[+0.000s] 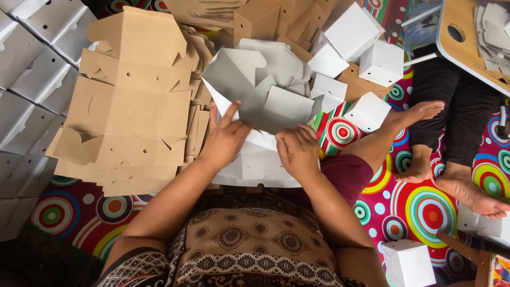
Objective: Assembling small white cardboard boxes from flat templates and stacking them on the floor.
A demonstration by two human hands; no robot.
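- Left hand [226,139]: fingers spread, index finger raised and pointing up-left, palm and remaining fingers pressed down on the white box blank [255,106]. No pinch visible.
- Right hand [298,151]: fingers curled together, knuckles up, bearing on the blank's lower flap just beside the left hand; whether the fingertips grip an edge, cannot tell.
- Both forearms run forward from the lap and converge on the blank; wrists roughly level.
- The blank lies half-folded on the person's lap, panels standing up at the far side.
- Stack of flat brown blanks [127,111] just left of the left hand.
- Folded white boxes [366,58] on the patterned mat [425,207], beyond and to the right.
- Another person's bare feet [457,180] at right, well apart.
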